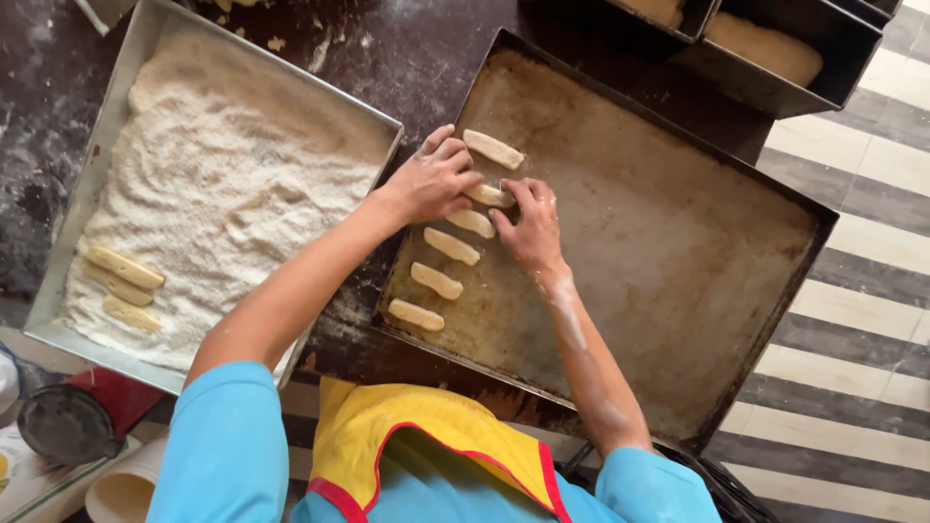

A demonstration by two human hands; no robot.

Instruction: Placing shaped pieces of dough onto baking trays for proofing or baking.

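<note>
Dark, flour-dusted worktop fills the upper left of the frame, striped floor at right. A large dark baking tray [678,242] sits centre-right, mostly bare. Down its left side runs a column of pale dough sticks: top stick [493,148], then one under the hands [489,196], then three more [472,224] [451,246] [437,281] and the lowest [417,315].

Left hand [433,181] comes in from the left, fingers curled together over the near end of the second stick. Right hand [530,225] is just beside it, fingertips pinched on the same stick's other end. Both hands are closed on that one piece, which touches the tray surface.

Step in hand, judged: setting and squaring this stick into the row, between the top stick and the third. Next move would call for letting go without dragging the soft dough, keeping it apart from its neighbours.

Upper left: a light metal pan of crumb coating [232,184] with three coated sticks [124,281] in its lower left corner, well apart from the hands. Top right: dark loaf tins [775,58] with dough. Bottom: person's blue sleeves and yellow apron [426,436].
</note>
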